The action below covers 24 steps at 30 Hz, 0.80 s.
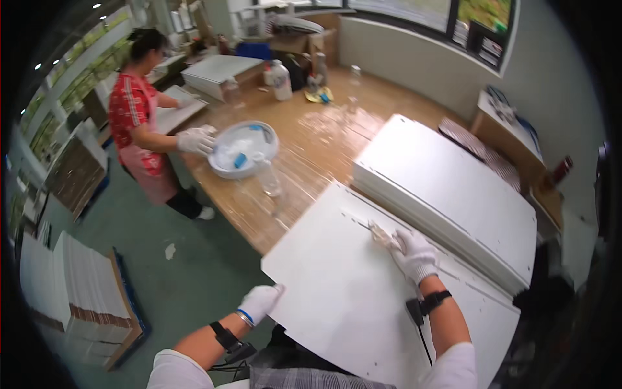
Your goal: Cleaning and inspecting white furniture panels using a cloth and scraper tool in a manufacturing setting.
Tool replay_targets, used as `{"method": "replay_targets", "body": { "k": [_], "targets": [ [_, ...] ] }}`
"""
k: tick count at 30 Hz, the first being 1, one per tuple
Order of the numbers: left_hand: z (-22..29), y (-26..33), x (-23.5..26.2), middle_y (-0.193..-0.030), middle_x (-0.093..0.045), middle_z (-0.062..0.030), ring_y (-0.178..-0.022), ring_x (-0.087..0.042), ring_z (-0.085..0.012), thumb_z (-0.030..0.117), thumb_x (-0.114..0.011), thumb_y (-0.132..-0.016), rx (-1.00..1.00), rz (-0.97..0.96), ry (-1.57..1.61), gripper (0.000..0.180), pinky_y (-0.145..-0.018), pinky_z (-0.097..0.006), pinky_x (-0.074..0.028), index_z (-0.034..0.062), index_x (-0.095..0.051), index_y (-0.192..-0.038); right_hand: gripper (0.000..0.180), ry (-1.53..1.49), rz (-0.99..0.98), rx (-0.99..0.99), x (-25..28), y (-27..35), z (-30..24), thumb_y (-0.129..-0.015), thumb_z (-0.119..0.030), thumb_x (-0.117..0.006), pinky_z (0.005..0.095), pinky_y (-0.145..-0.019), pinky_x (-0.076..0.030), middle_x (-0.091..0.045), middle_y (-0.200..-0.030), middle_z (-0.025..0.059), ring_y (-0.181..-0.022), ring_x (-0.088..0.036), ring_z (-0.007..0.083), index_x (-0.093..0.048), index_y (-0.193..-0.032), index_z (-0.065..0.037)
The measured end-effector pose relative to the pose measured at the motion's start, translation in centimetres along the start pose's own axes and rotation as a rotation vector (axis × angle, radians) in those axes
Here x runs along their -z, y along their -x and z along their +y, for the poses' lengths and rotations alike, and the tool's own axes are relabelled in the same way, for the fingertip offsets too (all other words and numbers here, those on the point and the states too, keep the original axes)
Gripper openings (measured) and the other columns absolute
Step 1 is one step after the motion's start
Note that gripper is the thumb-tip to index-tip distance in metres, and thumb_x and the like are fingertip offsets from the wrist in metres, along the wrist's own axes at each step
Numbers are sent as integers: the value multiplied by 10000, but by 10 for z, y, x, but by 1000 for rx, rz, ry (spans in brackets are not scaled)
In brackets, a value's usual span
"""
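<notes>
A large white panel [337,285] lies in front of me, with small dark holes and a slot along its far side. My left hand [260,303], in a white glove, is closed on the panel's left edge; its thumb is near the top face. Also gloved, my right hand [414,254] presses a crumpled beige cloth [381,235] on the panel near the slot. Part of the cloth is hidden under the fingers.
Beyond the panel is a stack of white boards [447,188]. A white basin [223,170], a clear bottle [269,178] and a white bottle [281,81] stand on the wooden table [243,214]. A co-worker [139,117] handles a board at left. Stacked panels [91,298] stand lower left.
</notes>
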State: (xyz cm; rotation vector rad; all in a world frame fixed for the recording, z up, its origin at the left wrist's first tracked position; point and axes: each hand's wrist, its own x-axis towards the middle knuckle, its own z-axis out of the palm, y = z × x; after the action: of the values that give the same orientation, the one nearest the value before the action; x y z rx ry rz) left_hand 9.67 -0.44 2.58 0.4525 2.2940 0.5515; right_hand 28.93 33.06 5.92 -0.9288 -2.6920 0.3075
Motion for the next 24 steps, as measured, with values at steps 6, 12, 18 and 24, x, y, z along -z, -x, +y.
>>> {"method": "replay_targets", "body": {
  "k": [6,12,18,24],
  "targets": [
    [-26,-15,-15,-976,-657,-125,-814,-608,-187,437,-538,-929,145,174,606,535,-743,-328,-503,-74,-628,-1059,432,105,-156,-261,76,84,115,-842,-424,-576,411,-844,-480,-602,-1080,105,-1025,-583,298,-554,-1203,-186],
    [-45,-29,-24,-1091,-630,-111,-950,-606,-230,422,-583,-916,64,120,776,521,-826,-352,-510,-42,-587,-1153,397,191,-106,-604,139,191,242,-880,-373,-548,399,-938,-429,-592,-1122,114,-1101,-549,302,-542,-1227,-181],
    [-28,-6,-19,-1030,-648,-110,-873,-615,-213,404,-558,-934,89,219,680,500,-777,-339,-517,-65,-602,-1102,472,219,140,-878,144,258,336,-823,-349,-608,417,-911,-468,-600,-1118,138,-1077,-565,329,-541,-1265,-195],
    [13,-24,-38,-991,-672,-155,-908,-618,-259,522,-442,-927,52,159,77,612,-809,-369,-468,-40,-641,-1068,452,-476,579,-1064,198,447,518,-900,-350,-514,365,-921,-463,-631,-1155,100,-1054,-601,282,-567,-1227,-43]
  ]
}}
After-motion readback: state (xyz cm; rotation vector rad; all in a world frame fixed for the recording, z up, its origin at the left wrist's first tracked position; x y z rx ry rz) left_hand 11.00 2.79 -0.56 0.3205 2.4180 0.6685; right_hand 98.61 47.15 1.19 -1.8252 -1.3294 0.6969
